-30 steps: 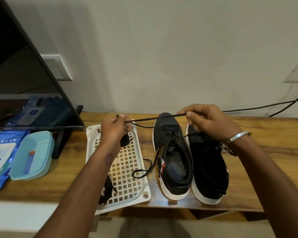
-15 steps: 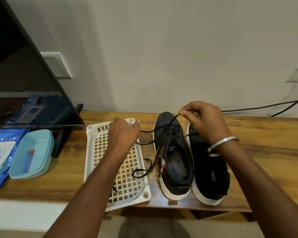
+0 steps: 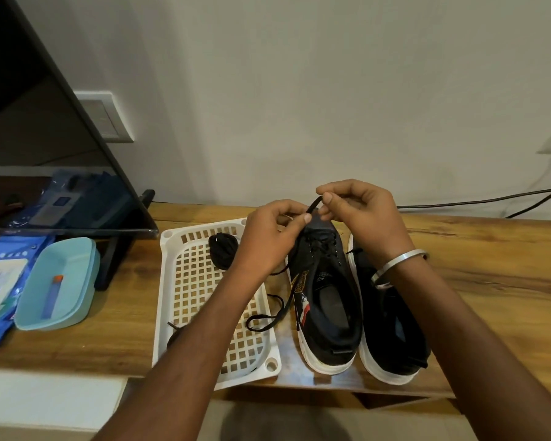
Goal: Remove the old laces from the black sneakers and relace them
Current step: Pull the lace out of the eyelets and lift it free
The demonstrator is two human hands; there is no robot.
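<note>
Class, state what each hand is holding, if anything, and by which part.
Both the left hand and right hand pinch the black lace above the left sneaker's toe.

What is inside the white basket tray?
The white basket tray holds a bundled black lace near its far end. The left forearm covers part of another dark bundle near the front; what it is cannot be told.

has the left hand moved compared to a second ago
Yes. The left hand has moved right, off the white basket, to meet the right hand above the left sneaker's toe.

Pale wall [image 3: 299, 90] (switch plate [image 3: 104, 117]), wooden table [image 3: 490, 265]
</note>
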